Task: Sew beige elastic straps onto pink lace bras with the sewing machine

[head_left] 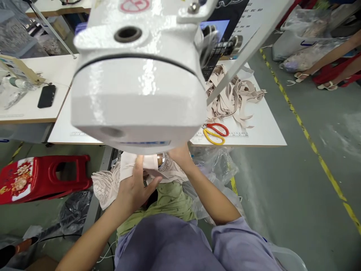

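Below the white sewing machine head [138, 94], my left hand [134, 188] holds a piece of beige fabric [128, 163], its index finger lying over the cloth and its thumb along the lower edge. The fabric lies beside a metal part of the machine [161, 160]. My right hand [179, 156] is at the right of that part, near the cloth; its fingers are hidden behind the machine head. Beige lace pieces [105, 184] hang below and to the left of my left hand, over my lap and the green cloth [175, 199].
Red-and-yellow-handled scissors [216, 132] lie on the white table [265, 131], in front of a heap of beige strips [225, 98]. A black phone [47, 96] rests on the left table. A red stool [70, 173] stands at left. Another person's legs [332, 56] show at far right.
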`<state>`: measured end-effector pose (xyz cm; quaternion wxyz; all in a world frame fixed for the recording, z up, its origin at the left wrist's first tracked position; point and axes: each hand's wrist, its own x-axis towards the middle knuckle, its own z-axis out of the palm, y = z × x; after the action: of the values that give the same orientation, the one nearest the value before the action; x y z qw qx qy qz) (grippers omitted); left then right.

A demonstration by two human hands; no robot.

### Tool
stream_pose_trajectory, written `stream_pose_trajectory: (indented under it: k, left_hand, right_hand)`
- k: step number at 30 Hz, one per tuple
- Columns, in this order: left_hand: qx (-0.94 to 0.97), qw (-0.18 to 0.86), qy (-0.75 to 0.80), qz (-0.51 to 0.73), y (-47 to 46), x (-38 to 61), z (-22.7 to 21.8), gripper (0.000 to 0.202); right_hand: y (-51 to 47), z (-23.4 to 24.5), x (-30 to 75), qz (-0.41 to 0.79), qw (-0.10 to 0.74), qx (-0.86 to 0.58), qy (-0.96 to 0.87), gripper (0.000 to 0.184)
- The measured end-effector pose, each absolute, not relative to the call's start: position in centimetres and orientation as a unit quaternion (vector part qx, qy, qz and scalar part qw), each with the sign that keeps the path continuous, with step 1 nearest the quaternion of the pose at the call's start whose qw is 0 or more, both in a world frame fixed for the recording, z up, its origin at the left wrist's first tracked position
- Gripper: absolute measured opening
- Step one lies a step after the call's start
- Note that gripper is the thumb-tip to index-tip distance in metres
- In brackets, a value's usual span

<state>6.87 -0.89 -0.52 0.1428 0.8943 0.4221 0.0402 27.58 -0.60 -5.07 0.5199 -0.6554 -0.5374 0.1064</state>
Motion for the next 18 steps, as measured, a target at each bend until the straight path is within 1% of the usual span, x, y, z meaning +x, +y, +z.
stream_pose_trajectory:
  k: [2,4,6,8,9,11,13,14,15,16,17,18]
  left_hand:
    - [0.900,0.135,0.409,0.063,-1.3,6.7,-1.1,0.092]
    - [0.913,0.127,0.377,0.094,-2.2,6.7,-1.8,0.096]
    - [0.928,0.101,0.329,0.144,-3.7,6.8,-2.4,0.100]
    - [0.942,0.062,0.273,0.184,-5.8,7.0,-2.9,0.102]
    - [0.949,0.051,0.246,0.191,-7.0,7.0,-3.0,0.102]
    - [0.960,0.067,0.197,0.189,-9.0,6.7,-3.2,0.103]
    - [0.957,0.157,0.179,0.166,-10.0,5.9,-3.0,0.102]
    - [0.946,0.228,0.181,0.140,-10.0,5.4,-2.7,0.099]
    - [0.927,0.305,0.189,0.104,-9.6,4.9,-2.4,0.092]
    - [0.903,0.374,0.200,0.067,-9.0,4.4,-1.9,0.079]
    - [0.880,0.423,0.213,0.043,-8.3,3.9,-1.4,0.062]
    - [0.864,0.447,0.226,0.040,-7.5,3.7,-0.7,0.045]
  right_hand:
    - [-2.3,-5.1,27.0,0.168,0.589,-0.648,-0.452,0.033]
    - [-4.7,-5.1,26.3,0.235,0.626,-0.629,-0.396,0.034]
    - [-7.3,-5.2,25.3,0.292,0.620,-0.615,-0.389,0.036]
    - [-9.7,-5.1,24.2,0.339,0.588,-0.616,-0.400,0.037]
    - [-10.8,-5.0,23.6,0.357,0.573,-0.623,-0.395,0.035]
    - [-12.6,-4.7,22.8,0.394,0.560,-0.637,-0.353,0.031]
    - [-13.8,-4.3,22.4,0.427,0.580,-0.632,-0.287,0.034]
    - [-14.3,-4.2,22.4,0.445,0.593,-0.620,-0.257,0.035]
    - [-14.8,-4.2,22.5,0.465,0.604,-0.604,-0.232,0.036]
    - [-15.1,-4.1,22.7,0.487,0.610,-0.587,-0.213,0.038]
    - [-15.4,-4.1,22.9,0.511,0.611,-0.570,-0.201,0.040]
    - [-15.6,-4.2,23.1,0.534,0.606,-0.555,-0.196,0.042]
